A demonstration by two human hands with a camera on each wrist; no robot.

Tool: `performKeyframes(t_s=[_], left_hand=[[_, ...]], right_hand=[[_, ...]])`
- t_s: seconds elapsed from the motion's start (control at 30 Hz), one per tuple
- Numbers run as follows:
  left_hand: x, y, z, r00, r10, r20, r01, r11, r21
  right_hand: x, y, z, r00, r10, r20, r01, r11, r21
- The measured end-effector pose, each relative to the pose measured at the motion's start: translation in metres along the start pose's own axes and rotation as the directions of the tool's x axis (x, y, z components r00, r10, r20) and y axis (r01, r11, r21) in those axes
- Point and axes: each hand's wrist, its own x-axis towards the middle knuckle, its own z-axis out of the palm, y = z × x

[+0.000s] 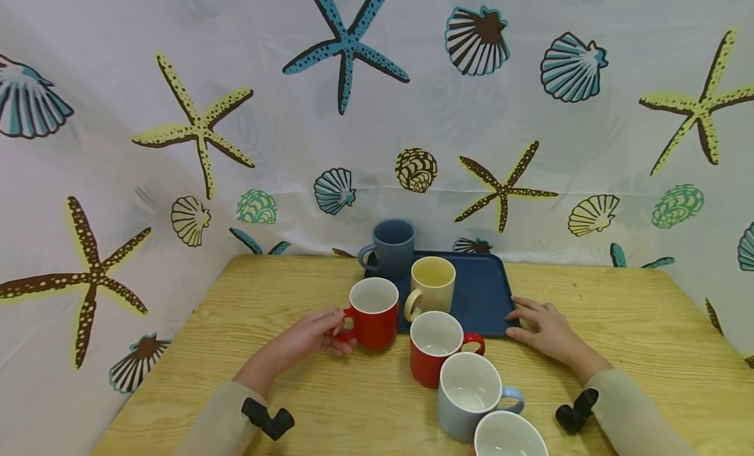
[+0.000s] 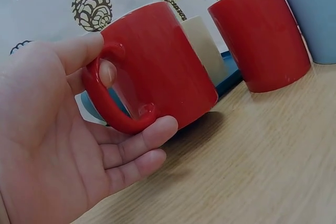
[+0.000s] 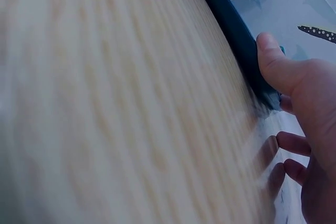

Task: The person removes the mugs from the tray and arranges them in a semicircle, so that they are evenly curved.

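My left hand (image 1: 315, 332) grips the handle of a red mug (image 1: 375, 315) with a white inside. In the left wrist view, the thumb presses the top of this handle (image 2: 113, 111) and a finger passes through it; a shadow lies on the wood beneath the mug. My right hand (image 1: 544, 328) rests at the front right corner of a dark blue tray (image 1: 480, 292), thumb and fingers relaxed against its rim (image 3: 236, 35). On the tray stand a cream mug (image 1: 432, 286) and, at the back left, a grey-blue mug (image 1: 394, 250).
In front of the tray, a second red mug (image 1: 427, 361), a light blue mug (image 1: 462, 407) and another white-lined mug (image 1: 511, 436), cut off by the frame, form a diagonal row on the wooden table (image 1: 330, 403). A patterned curtain (image 1: 377, 135) borders the table's back and sides.
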Motion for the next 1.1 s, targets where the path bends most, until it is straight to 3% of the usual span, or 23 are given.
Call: performKeyframes(t_s=[0.47, 1.1], left_hand=[[-0.018, -0.003, 0.010, 0.998, 0.001, 0.058, 0.001, 0.999, -0.037], [-0.024, -0.015, 0.020, 0.995, -0.007, 0.104, 0.013, 0.998, -0.061]], right_hand=[[-0.002, -0.001, 0.000, 1.000, 0.001, -0.011, -0.001, 1.000, 0.004], [-0.001, 0.000, 0.000, 1.000, -0.006, -0.006, 0.006, 1.000, -0.003]])
